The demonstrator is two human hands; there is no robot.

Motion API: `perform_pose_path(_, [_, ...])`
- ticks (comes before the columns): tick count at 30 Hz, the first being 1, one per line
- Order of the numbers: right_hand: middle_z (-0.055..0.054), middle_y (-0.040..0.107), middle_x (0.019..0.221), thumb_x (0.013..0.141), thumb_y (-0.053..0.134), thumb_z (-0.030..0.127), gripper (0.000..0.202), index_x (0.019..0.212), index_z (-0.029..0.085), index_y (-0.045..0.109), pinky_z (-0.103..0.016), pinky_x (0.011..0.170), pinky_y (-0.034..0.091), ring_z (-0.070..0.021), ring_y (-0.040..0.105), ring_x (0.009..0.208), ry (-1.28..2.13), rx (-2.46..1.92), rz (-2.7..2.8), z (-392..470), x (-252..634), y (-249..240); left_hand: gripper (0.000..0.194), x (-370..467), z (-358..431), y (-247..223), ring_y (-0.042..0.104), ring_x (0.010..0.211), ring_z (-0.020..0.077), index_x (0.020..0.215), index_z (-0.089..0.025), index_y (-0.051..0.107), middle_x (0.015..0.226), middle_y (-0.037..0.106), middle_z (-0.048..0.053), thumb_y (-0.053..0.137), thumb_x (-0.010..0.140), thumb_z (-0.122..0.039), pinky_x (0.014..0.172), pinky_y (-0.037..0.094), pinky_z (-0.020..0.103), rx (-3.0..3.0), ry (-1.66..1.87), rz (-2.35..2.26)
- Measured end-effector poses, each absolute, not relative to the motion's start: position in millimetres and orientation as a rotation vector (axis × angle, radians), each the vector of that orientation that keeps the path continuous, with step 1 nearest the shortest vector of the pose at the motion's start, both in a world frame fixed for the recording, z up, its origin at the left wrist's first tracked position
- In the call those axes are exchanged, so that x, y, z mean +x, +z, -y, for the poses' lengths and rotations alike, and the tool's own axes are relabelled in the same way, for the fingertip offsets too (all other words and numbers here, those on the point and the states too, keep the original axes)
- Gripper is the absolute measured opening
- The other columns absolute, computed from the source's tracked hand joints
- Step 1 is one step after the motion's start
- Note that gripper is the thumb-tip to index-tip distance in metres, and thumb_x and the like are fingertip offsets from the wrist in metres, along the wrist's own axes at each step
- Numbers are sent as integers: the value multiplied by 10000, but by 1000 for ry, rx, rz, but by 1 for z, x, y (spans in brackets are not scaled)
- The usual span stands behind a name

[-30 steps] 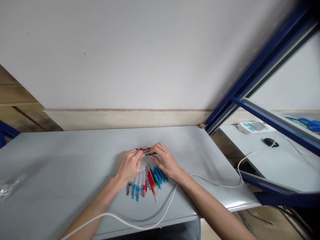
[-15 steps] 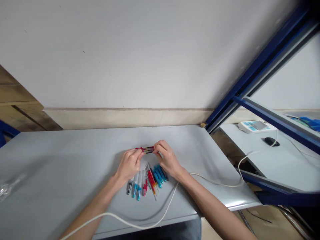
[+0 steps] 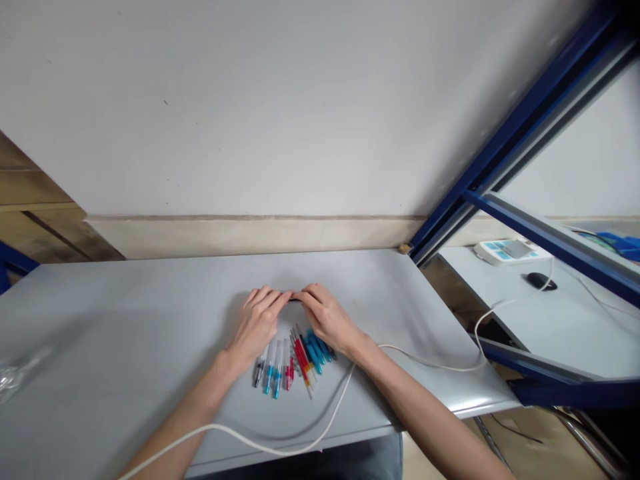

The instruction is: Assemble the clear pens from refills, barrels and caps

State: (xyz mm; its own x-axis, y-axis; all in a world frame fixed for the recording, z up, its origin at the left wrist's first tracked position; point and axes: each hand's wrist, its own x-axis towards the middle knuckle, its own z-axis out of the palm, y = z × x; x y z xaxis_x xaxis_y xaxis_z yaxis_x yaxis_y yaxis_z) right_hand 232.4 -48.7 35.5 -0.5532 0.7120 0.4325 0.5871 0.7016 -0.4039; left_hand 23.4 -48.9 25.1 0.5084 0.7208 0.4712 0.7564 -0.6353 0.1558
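My left hand and my right hand meet over the grey table, fingers closed round a few thin pen parts, mostly hidden by the fingers. Just below them lie several clear pen barrels with coloured tips. Beside these is a group of thin refills, red and dark. Several blue caps lie to the right of the refills, close under my right hand.
A white cable crosses my left forearm and runs over the table to the right. Clear plastic lies at the left edge. Beyond the blue frame are a black mouse and a white power strip.
My hands have come closer together, and their fingers now cover most of the pen parts that showed between them. The parts on the table have not moved.
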Motion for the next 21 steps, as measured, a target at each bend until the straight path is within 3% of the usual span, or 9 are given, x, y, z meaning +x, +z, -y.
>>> perform_pose_path(3, [-101, 607, 991, 1032, 440, 172, 263, 1241, 193, 600, -366, 823, 486, -230, 552, 901, 239, -1008, 2316, 48, 231, 35, 583, 23, 50, 23, 591, 980, 240, 1330, -162, 554, 1066, 676, 86, 399, 826, 87, 840, 459, 381, -2697, -730, 1300])
perform_pose_path(5, [-90, 609, 959, 1040, 457, 214, 222, 1186, 196, 624, -355, 811, 481, -226, 554, 888, 216, -1030, 2294, 46, 231, 33, 581, 25, 51, 22, 599, 1002, 229, 1329, -166, 544, 1106, 662, 86, 399, 826, 84, 860, 467, 365, -2724, -726, 1301])
perform_pose_path(9, [-86, 627, 948, 1022, 490, 178, 175, 1085, 188, 653, -350, 816, 471, -225, 553, 881, 210, -1035, 2266, 44, 231, 27, 268, 31, 53, 23, 626, 937, 205, 1186, -216, 605, 1050, 671, 52, 427, 1001, -137, 799, 460, 331, -2732, -718, 1361])
perform_pose_path(12, [-88, 636, 943, 1013, 467, 127, 203, 1049, 187, 657, -351, 820, 461, -230, 547, 880, 211, -1028, 2272, 41, 234, 24, 244, 31, 53, 26, 632, 843, 187, 1008, -227, 641, 936, 674, 27, 405, 1051, -270, 730, 431, 313, -2689, -688, 1448])
perform_pose_path(17, [-83, 598, 918, 1013, 430, 137, 219, 957, 175, 638, -314, 794, 448, -213, 561, 853, 261, -1132, 2035, 31, 250, 30, 233, 19, 48, 29, 634, 819, 182, 887, -221, 639, 876, 679, 16, 446, 1003, -160, 660, 376, 301, -2552, -769, 1659])
perform_pose_path(21, [-50, 610, 848, 1026, 457, 213, 194, 945, 178, 630, -268, 709, 419, -168, 552, 719, 355, -1172, 1998, 32, 255, 38, 232, 13, 46, 29, 640, 812, 175, 883, -229, 643, 909, 704, -1, 461, 964, -110, 658, 362, 287, -2510, -881, 1770])
